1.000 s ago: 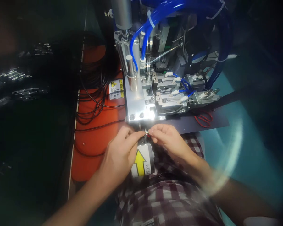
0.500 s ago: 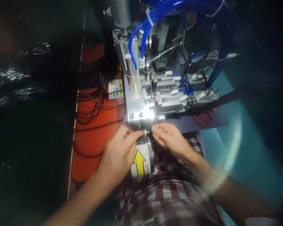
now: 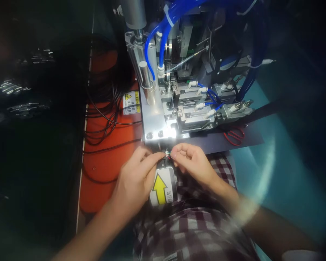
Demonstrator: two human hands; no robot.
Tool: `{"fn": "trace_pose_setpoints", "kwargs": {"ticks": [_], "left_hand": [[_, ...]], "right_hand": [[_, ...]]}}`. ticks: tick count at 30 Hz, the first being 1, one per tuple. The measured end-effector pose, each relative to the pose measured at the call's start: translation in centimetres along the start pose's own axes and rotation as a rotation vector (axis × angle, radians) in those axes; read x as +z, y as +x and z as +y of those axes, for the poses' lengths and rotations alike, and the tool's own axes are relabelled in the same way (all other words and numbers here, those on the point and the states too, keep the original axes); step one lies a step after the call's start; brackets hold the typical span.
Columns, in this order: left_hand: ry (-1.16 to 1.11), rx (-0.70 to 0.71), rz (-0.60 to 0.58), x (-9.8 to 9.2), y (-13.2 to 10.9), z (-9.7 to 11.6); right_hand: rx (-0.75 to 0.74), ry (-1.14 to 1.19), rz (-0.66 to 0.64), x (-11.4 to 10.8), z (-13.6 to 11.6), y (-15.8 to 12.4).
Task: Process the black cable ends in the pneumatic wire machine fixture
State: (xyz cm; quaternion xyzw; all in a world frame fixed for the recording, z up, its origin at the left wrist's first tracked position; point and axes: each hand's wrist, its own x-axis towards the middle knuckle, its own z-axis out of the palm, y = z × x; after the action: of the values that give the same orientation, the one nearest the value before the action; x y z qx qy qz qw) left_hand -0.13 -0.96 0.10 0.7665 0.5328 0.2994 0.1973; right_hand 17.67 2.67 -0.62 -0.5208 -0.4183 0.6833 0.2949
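Observation:
My left hand (image 3: 137, 175) and my right hand (image 3: 191, 161) meet just below the front edge of a metal machine (image 3: 163, 116). Both pinch the thin coloured wire ends (image 3: 167, 154) of a black cable between thumb and forefinger. The fingertips almost touch each other. Under my hands sits a white cylinder with a yellow arrow label (image 3: 163, 189). My checked shirt (image 3: 190, 224) fills the lower middle.
An orange mat (image 3: 108, 163) with several black cables (image 3: 103, 119) lies left of the machine. Blue air hoses (image 3: 163, 29) run over its top. Red-handled scissors (image 3: 235, 136) lie on a dark sheet at right. A warning sticker (image 3: 131, 102) sits beside the metal plate.
My right hand's fingers have come back in to the wire ends, after drawing slightly away half a second ago. The view has shifted a little to the right.

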Motion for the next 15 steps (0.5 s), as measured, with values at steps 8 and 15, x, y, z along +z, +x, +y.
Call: {"fn": "trace_pose_setpoints", "kwargs": {"ticks": [8,15], "left_hand": [[0.024,0.013,-0.022,0.08,0.08,0.09],[0.052,0.007,-0.039,-0.15,0.0,0.08]], "right_hand": [[-0.013,0.005,0.003,0.02,0.19,0.25],[-0.066,-0.079,0.026,0.15,0.24,-0.01]]}}
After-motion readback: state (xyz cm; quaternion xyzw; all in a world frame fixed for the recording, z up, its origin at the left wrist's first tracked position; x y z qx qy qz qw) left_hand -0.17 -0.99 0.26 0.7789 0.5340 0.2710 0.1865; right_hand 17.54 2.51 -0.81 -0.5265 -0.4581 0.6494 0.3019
